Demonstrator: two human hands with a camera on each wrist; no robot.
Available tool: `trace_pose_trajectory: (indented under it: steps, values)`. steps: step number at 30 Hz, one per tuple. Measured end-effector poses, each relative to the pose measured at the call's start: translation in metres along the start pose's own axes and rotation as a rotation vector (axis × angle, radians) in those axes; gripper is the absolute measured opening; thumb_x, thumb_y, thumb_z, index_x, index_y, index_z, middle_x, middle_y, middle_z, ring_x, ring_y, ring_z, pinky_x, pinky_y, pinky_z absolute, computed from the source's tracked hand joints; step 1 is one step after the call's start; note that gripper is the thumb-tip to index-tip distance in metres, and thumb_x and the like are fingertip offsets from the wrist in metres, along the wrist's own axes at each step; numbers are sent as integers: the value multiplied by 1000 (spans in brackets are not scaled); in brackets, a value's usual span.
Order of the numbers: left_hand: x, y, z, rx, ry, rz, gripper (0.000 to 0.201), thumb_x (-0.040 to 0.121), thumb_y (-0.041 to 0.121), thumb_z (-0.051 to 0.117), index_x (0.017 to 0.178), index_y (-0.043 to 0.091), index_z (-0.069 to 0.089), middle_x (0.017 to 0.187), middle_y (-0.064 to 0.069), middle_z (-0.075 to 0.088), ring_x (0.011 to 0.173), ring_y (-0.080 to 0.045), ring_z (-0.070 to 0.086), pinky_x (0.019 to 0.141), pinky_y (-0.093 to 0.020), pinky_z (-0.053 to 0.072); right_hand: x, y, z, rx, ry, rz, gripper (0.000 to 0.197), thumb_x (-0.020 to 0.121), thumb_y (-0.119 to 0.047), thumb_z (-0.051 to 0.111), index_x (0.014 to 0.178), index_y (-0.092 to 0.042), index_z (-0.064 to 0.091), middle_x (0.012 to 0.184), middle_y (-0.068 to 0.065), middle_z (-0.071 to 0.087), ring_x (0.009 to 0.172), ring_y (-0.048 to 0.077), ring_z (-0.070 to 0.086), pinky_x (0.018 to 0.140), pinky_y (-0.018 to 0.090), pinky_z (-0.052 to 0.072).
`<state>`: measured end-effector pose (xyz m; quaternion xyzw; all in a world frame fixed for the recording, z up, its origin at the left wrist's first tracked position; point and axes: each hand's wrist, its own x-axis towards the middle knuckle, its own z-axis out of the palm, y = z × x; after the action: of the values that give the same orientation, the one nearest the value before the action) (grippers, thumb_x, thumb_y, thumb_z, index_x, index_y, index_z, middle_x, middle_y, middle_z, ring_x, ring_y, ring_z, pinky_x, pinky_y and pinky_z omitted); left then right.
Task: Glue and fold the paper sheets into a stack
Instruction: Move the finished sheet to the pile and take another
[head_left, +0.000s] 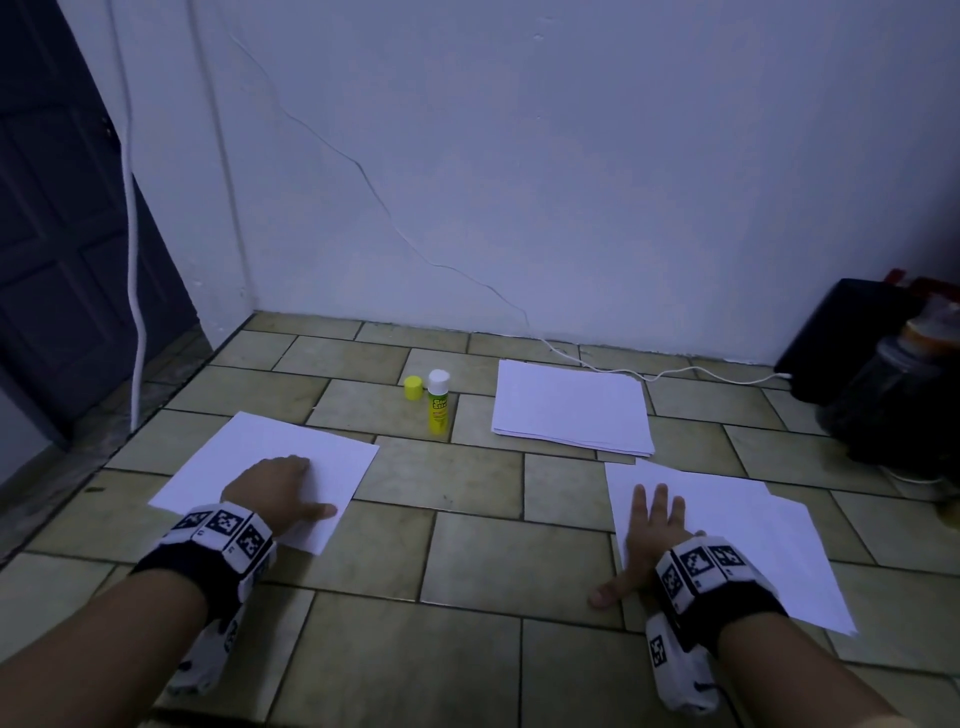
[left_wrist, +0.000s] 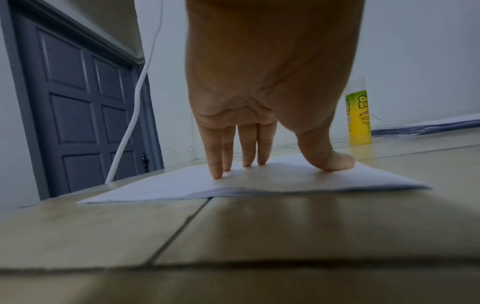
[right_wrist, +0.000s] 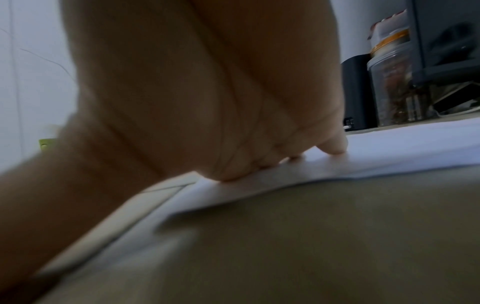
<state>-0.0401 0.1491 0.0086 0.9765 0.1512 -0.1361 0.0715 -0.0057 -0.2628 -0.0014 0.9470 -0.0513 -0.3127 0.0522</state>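
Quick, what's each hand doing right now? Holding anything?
Left hand: open, holding nothing, fingertips pressing down on the folded paper.
Right hand: open, holding nothing, fingers spread flat on the loose sheets.

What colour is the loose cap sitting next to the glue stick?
Yellow. The cap stands on the floor tiles just left of the glue stick, clearest in the head view.

1. Ahead of the left hand's fingers, bare floor runs to the upright glue stick and its cap.
2. Beyond the right hand's fingers lies the paper stack.
3. Right of them, a dark jar stands in the way.
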Motion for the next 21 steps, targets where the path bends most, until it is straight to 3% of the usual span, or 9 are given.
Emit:
trace_pose_trajectory:
  steps: [7,11,15,21]
  values:
    - [7,-3,-2,110,31,-9,66,92,58,47,146,22,35,145,-1,46,130,-18,45,105,-30,36,1,0,1,9,6,0,163,42,-76,76,142,-8,-33,152,18,-32,142,40,-21,114,62,12]
    - [7,-5,-7,130,40,-2,53,93,52,50,137,22,46,133,-2,56,119,-19,52,98,-30,42,1,0,0,-2,9,-5,163,42,-76,76,142,-8,-33,152,18,-32,142,41,-21,114,62,12]
    - [2,-2,-29,106,159,-2,42,90,46,57,122,20,57,115,-4,63,104,-22,59,85,-29,46,1,0,0,-9,21,-15,163,41,-77,75,143,-8,-31,153,18,-30,143,41,-20,114,62,13]
    - [-28,50,-65,176,230,40,42,88,51,56,114,18,56,110,-3,63,100,-23,60,76,-28,44,-8,0,-18,-20,-22,-17,149,55,-75,71,146,-7,-25,154,22,-23,144,40,-12,117,50,11]
